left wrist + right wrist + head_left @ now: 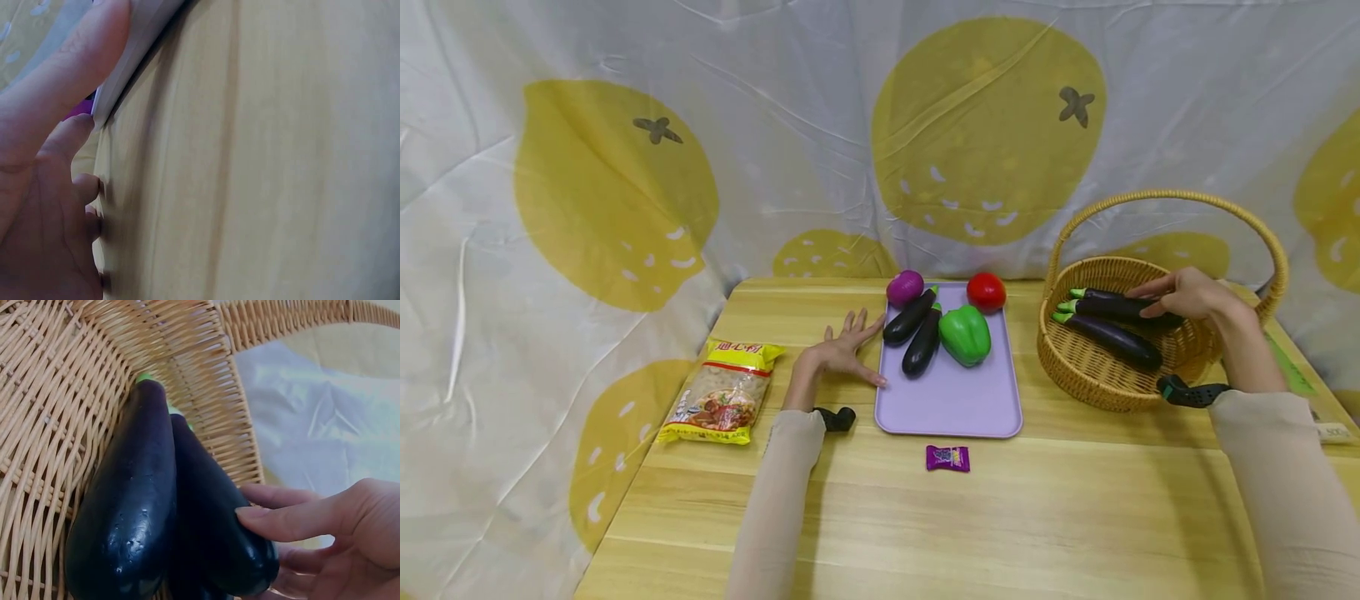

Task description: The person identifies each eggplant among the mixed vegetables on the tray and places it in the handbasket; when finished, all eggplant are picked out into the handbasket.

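Note:
My right hand [1202, 298] reaches into a wicker basket [1078, 382] and grips a dark purple eggplant [215, 506], thumb on its near side and fingers round its far side. Beside it in the basket lies another eggplant [128, 506], and a third is partly hidden. My left hand [842, 348], fingers spread, rests along the left edge of a lilac tray [951, 408]. On that tray are two smaller eggplants [922, 342], a green bell pepper [966, 336], a red tomato [987, 292] and a purple onion-like vegetable [905, 287].
A yellow bag of food [722, 392] lies left of the tray. A small purple wrapped candy [947, 458] sits in front of it. The basket's tall handle [1165, 194] arches over the right side. A lemon-print cloth [797, 125] hangs behind the table.

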`<state>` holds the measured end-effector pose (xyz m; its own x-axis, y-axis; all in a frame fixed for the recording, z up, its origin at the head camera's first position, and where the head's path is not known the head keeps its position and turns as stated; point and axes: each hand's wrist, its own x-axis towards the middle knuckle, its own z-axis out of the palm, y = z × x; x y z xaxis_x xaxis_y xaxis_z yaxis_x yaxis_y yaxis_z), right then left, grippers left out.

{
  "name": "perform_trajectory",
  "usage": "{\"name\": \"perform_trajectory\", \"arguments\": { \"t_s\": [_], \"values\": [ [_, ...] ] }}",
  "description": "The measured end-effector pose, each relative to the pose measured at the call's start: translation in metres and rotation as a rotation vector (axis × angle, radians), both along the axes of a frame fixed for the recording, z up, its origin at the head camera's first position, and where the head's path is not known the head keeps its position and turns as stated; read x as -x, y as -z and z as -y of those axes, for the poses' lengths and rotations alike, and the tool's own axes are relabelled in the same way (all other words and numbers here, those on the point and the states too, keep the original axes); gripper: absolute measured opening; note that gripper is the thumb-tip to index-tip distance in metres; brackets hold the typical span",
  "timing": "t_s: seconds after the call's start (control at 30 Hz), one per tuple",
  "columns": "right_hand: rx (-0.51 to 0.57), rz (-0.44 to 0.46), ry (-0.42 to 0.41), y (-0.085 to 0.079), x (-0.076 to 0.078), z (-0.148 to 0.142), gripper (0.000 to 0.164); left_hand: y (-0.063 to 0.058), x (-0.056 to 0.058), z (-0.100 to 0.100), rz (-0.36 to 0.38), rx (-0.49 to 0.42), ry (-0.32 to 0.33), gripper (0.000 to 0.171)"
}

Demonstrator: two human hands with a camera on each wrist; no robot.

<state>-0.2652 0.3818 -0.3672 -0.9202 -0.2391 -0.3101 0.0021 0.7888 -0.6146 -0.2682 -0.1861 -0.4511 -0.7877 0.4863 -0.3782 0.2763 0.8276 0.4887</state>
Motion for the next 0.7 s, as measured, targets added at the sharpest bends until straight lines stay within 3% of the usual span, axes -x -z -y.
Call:
{"name": "perform_trajectory", "arguments": {
  "t_s": [0.17, 0.37, 0.7],
  "values": [
    [-0.032, 0.009, 0.008, 0.0016, 0.0000, 0.0008, 0.038, 0.0007, 0.0000, -0.0006, -0.002, 0.001, 0.000, 0.125],
    [0.006, 0.026, 0.035, 0.0046, -0.0003, 0.0028, 0.044, -0.0014, -0.0011, -0.0017, -0.001, 0.002, -0.001, 0.126],
    [-0.022, 0.039, -0.004, 0.0063, 0.0037, 0.0029, 0.046, -0.0007, -0.0007, 0.0002, 0.002, -0.003, -0.003, 0.126]
  ]
}}
